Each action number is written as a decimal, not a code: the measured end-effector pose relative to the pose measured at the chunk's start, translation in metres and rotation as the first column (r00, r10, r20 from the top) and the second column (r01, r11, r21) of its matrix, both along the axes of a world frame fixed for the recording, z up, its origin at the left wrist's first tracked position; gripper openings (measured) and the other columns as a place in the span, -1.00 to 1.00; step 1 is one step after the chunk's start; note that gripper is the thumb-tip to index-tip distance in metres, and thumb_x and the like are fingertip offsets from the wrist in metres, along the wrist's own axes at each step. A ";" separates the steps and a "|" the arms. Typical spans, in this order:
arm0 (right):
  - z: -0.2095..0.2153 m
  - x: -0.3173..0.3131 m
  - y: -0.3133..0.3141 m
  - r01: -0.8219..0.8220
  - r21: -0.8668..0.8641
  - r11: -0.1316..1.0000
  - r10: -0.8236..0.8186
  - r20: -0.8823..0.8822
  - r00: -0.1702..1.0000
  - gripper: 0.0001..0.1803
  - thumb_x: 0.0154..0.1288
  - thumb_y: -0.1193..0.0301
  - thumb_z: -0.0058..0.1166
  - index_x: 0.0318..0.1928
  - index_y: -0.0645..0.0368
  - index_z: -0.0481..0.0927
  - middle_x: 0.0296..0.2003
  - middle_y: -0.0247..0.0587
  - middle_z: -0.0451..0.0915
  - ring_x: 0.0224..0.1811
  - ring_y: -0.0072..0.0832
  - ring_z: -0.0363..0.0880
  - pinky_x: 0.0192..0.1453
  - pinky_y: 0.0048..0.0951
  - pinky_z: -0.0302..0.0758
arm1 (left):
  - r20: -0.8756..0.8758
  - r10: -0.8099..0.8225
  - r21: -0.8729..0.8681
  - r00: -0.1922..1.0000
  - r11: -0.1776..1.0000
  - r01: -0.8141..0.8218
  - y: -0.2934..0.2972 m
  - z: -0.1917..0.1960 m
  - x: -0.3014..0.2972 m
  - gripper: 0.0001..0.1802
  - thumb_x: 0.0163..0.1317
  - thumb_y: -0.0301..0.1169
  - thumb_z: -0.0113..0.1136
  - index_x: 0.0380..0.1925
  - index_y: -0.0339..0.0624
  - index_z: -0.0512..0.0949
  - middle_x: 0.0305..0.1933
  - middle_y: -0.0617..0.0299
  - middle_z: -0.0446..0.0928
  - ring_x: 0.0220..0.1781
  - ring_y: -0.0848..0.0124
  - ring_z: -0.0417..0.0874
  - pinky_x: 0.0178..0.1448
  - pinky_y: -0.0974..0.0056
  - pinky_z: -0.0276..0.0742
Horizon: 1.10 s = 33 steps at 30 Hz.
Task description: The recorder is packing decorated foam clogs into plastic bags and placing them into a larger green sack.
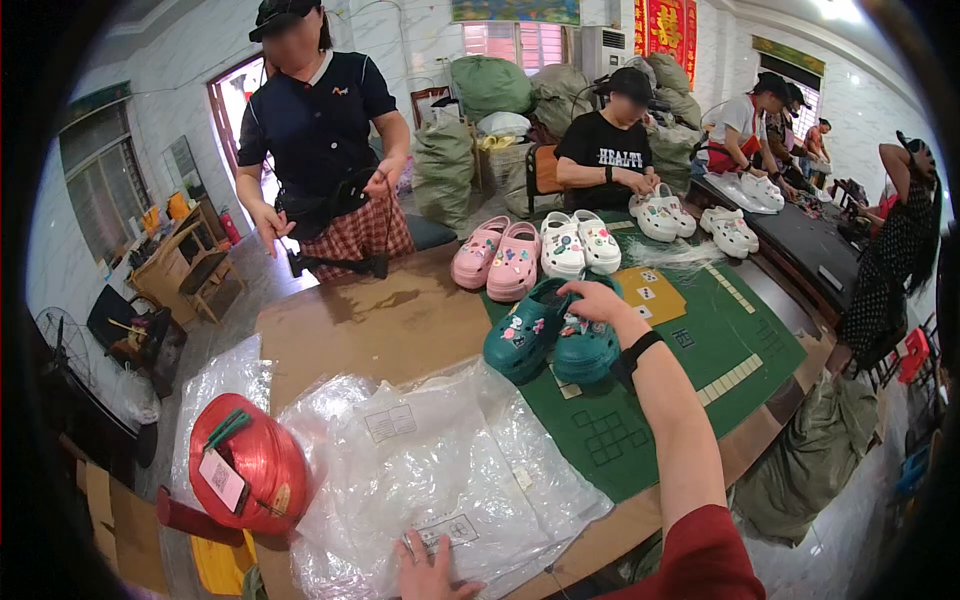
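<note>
The right hand (pixel 598 300) curls its fingers down over the heel rim of a teal rubber clog with charms (pixel 588 345), gripping it where it sits on the green felt mat (pixel 715 345) beside its matching teal clog (pixel 522 335). The left hand (pixel 432 572) lies flat, fingers spread and holding nothing, on a heap of clear plastic bags (pixel 440 470) just short of the mat's near-left edge. Pink clogs (pixel 497 257) and white clogs (pixel 580 243) line the mat's far edge, and a red spool of twine (pixel 250 462) lies left of the bags.

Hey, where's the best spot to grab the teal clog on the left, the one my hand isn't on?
Probably the heel rim of the left teal clog, from above at its far end. The foot opening faces up there, giving an edge to pinch, while charms stud the rounded toe. The right hand rests on its partner.
</note>
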State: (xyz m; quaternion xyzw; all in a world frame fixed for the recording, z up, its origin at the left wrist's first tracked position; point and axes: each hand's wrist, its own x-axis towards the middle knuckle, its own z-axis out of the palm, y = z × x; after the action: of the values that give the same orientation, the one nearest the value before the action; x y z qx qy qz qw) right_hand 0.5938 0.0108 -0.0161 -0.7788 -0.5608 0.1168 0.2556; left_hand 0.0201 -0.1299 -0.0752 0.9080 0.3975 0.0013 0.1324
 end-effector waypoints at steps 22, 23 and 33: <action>0.019 -0.087 -0.163 0.455 -0.239 0.858 -0.316 -0.944 0.100 -0.78 0.36 0.48 0.07 -0.05 0.34 0.49 -0.20 -0.07 0.56 -0.16 -0.26 0.62 -0.08 -0.05 0.66 | -0.006 -0.006 0.068 1.000 0.998 0.007 0.001 -0.015 -0.008 0.15 -0.16 0.31 0.35 0.37 -0.16 0.27 0.39 -0.64 -0.03 0.39 -0.55 0.05 0.44 -0.26 0.08; 0.017 -0.092 -0.177 0.459 -0.281 0.843 -0.326 -0.945 0.020 -0.77 0.36 0.47 0.07 -0.06 0.34 0.47 -0.22 -0.09 0.54 -0.14 -0.26 0.60 -0.04 -0.06 0.64 | -0.022 0.007 0.030 1.000 1.000 -0.006 0.000 -0.007 -0.005 0.15 -0.14 0.30 0.34 0.38 -0.16 0.26 0.40 -0.62 -0.04 0.41 -0.52 0.02 0.46 -0.23 0.05; -0.004 -0.171 -0.246 0.271 -0.022 0.962 -0.220 -0.649 0.729 -0.49 0.14 0.55 0.14 0.15 0.23 0.41 -0.41 -0.30 0.51 -0.37 -0.38 0.57 -0.22 -0.29 0.54 | 0.035 0.014 0.086 0.999 0.996 -0.017 -0.002 -0.007 0.000 0.14 -0.20 0.24 0.43 0.35 -0.17 0.28 0.38 -0.60 0.03 0.38 -0.53 0.10 0.43 -0.18 0.15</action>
State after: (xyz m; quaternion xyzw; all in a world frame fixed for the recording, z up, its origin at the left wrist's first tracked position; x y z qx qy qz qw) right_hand 0.4232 -0.2351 -0.0204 -0.7478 -0.3345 0.3218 0.4746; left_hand 0.0201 -0.1318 -0.0823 0.9096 0.4017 0.0351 0.1001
